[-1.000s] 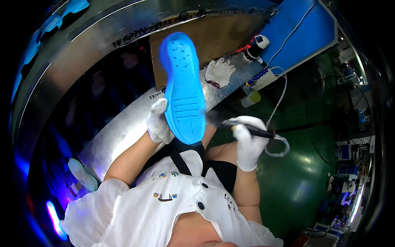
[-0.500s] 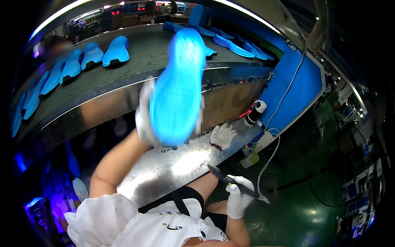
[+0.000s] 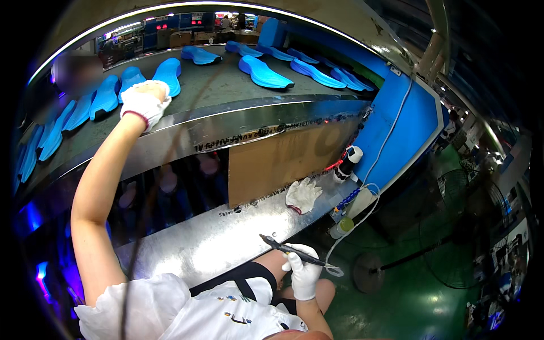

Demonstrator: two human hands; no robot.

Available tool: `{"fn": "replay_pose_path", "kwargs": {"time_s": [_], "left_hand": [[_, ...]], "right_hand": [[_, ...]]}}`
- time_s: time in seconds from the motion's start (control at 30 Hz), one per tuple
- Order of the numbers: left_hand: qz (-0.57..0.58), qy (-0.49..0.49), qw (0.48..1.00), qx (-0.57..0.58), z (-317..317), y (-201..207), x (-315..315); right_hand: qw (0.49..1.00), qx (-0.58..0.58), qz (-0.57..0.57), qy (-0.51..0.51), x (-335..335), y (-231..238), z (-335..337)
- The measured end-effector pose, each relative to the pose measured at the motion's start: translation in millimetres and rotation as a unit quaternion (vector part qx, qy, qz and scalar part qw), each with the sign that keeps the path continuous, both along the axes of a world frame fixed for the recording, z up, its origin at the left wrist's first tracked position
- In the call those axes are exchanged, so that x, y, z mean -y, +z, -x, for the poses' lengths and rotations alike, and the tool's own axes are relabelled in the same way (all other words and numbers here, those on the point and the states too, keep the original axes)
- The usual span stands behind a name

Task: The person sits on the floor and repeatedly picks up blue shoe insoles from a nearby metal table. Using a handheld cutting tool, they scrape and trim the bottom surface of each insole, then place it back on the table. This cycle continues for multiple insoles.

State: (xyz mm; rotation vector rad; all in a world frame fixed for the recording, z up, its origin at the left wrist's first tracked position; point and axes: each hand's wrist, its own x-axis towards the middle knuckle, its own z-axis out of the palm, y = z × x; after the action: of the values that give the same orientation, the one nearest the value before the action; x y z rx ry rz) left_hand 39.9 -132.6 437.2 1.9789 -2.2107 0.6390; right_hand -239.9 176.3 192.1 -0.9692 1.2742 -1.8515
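Observation:
My left hand (image 3: 145, 102), in a white knit glove, reaches up onto the dark conveyor belt (image 3: 209, 85). Its curled fingers close at the near end of a blue shoe sole (image 3: 169, 72), though the glove hides the exact contact. Just left of it lies another blue sole (image 3: 131, 75), partly behind the hand. Above my lap, the gloved right hand (image 3: 305, 269) grips a slim black pen-shaped tool (image 3: 294, 251), its narrow end pointing up and left. A pale cord or hose (image 3: 334, 271) shows at the tool's rear end. More blue soles (image 3: 265, 73) are spread along the belt.
Below the belt runs a shiny metal ledge (image 3: 204, 243), backed by a cardboard sheet (image 3: 283, 164). On it lie a spare white glove (image 3: 304, 195) and a black-and-white cylinder (image 3: 348, 162). A yellowish bottle (image 3: 341, 228), a blue panel (image 3: 391, 136) and a standing fan (image 3: 453, 226) are to the right.
My left hand no longer holds a sole up in front of me; it has moved left and away to the belt. A sole now lies on a formerly bare stretch. The right hand shifted slightly left.

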Motion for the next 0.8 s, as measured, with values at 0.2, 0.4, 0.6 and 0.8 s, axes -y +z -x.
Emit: {"fn": "replay_pose_path", "kwargs": {"time_s": [0.2, 0.4, 0.6, 0.8], "left_hand": [[0.153, -0.385, 0.824, -0.387, 9, -44, -67], [0.199, -0.467, 0.798, -0.325, 16, -182, -176], [-0.012, -0.547, 0.733, -0.403, 71, -348, -187], [-0.279, -0.263, 0.631, -0.674, 62, -352, -201]], "right_hand": [[0.996, -0.002, -0.043, -0.084, 0, -10, 10], [0.989, -0.026, -0.022, -0.147, 17, -29, 16], [0.979, -0.045, -0.005, -0.197, 25, -30, 25], [0.980, 0.019, -0.044, -0.194, 30, -44, 28]]}}
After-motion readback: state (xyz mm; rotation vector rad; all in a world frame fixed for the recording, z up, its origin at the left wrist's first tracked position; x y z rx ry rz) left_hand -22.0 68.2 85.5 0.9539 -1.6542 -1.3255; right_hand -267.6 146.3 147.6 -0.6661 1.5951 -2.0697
